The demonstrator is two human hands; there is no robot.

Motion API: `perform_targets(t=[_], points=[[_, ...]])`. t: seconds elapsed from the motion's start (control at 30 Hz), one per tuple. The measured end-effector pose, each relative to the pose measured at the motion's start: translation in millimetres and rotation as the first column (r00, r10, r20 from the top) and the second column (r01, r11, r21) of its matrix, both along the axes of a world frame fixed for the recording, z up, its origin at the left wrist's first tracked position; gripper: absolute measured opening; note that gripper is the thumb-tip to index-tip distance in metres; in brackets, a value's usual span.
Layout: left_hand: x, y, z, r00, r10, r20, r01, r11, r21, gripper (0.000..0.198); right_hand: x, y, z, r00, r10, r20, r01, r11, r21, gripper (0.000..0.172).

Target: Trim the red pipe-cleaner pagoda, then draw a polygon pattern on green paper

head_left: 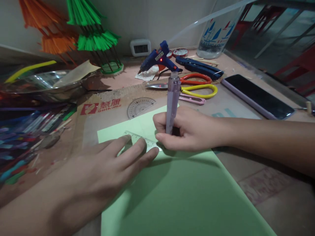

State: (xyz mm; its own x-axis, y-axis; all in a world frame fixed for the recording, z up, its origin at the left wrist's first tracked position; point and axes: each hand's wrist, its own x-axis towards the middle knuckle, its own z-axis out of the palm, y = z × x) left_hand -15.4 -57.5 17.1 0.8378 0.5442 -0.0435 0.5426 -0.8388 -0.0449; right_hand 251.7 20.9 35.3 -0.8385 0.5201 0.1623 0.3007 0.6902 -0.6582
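Note:
A light green sheet of paper (177, 193) lies on the table in front of me. My left hand (103, 167) rests flat on it, fingers stretched out and pressing a clear plastic ruler (137, 139). My right hand (189, 131) is closed around a pale purple pen (172, 101), held upright with its tip on the paper at the ruler's right end.
A clear protractor (140, 106) lies just beyond the sheet. Farther back are a blue glue gun (159, 60), orange and yellow scissors (197, 86), a blue tool (199, 67) and a phone (257, 95). A metal bowl (46, 83) and several coloured sticks (22, 137) fill the left side.

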Motion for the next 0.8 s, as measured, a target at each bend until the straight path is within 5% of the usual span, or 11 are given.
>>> perform_targets(t=[0.37, 0.6, 0.8], points=[[10, -3, 15.5, 0.994, 0.007, -0.111, 0.000, 0.998, 0.059, 0.082, 1, 1, -1.3, 0.998, -0.035, -0.047, 0.034, 0.999, -0.013, 0.023], [11, -3, 18.8, 0.988, 0.012, -0.156, -0.002, 0.998, 0.063, 0.087, 0, 5, -5.1, 0.990, -0.088, -0.109, 0.071, 0.986, -0.152, 0.021], [7, -6, 4.3, 0.984, 0.020, -0.174, 0.009, 0.986, 0.166, 0.089, -1, 7, 0.8, 0.948, -0.173, -0.266, 0.126, 0.975, -0.185, 0.016]])
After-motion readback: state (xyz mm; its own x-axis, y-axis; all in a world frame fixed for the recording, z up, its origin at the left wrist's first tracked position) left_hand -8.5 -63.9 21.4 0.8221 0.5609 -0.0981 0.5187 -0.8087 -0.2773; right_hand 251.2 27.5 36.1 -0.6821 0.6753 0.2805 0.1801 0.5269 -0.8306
